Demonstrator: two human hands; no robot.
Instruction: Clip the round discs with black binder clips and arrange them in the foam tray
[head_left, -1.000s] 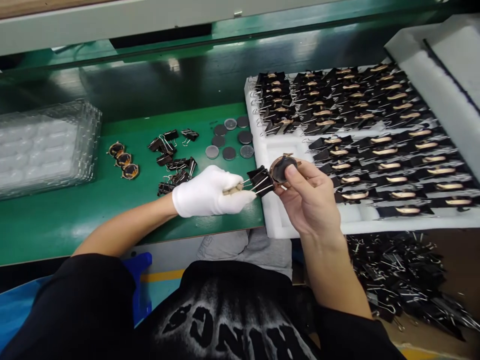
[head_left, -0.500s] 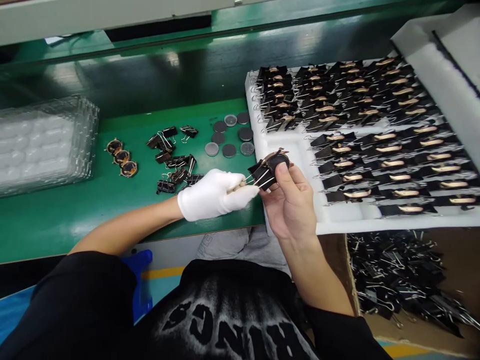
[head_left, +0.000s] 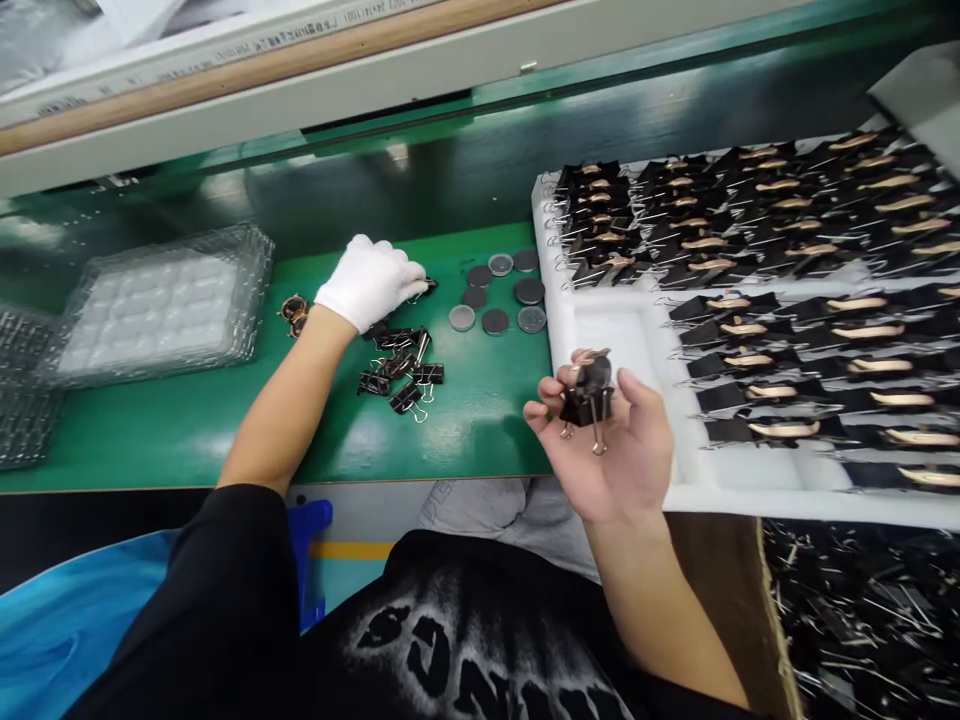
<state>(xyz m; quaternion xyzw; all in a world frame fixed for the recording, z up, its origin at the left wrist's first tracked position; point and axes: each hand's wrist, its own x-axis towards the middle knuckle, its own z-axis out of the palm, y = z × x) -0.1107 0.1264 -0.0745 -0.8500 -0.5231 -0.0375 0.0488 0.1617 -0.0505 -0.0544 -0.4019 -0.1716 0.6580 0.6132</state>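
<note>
My left hand (head_left: 371, 285), in a white glove, reaches over the green bench with its fingertips pinched on a small black binder clip (head_left: 430, 287). Just below it lies a loose pile of black binder clips (head_left: 401, 362). Partly behind the glove are round gold-rimmed parts (head_left: 295, 312). My bare right hand (head_left: 611, 450) is palm up, its fingers curled around a round dark part with a gold-coloured edge (head_left: 594, 370). A black binder clip (head_left: 581, 408) is clamped on that part, its wire handles pointing down toward the palm.
Several dark and grey discs (head_left: 495, 321) lie mid-bench. At right, a white foam tray (head_left: 615, 335) carries rows of clipped gold-edged parts. Clear plastic trays (head_left: 161, 305) are stacked at left. Below the foam tray stands a cardboard box (head_left: 724, 560) of binder clips.
My left hand has let go of the clip handles and moved left and up to the clips on the bench. The right hand keeps the clipped part, now lower and turned palm up.
</note>
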